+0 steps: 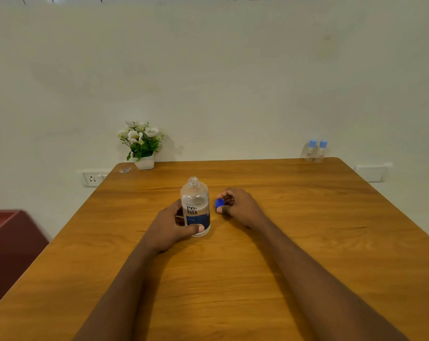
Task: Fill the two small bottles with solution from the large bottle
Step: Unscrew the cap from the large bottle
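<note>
The large clear bottle (195, 205) with a blue and white label stands upright in the middle of the wooden table (282, 242), its neck uncapped. My left hand (170, 227) grips its lower body from the left. Just to its right, my right hand (240, 205) pinches the blue cap (219, 203) close above the tabletop. Two small clear bottles (316, 151) with light blue caps stand side by side at the table's far right edge, by the wall, well away from both hands.
A white pot of artificial flowers (141, 146) stands at the far left of the table. A small wrapper (125, 170) lies at the far left corner. Wall sockets (93, 178) sit left of the table, and a dark red piece of furniture (9, 244) is at the left.
</note>
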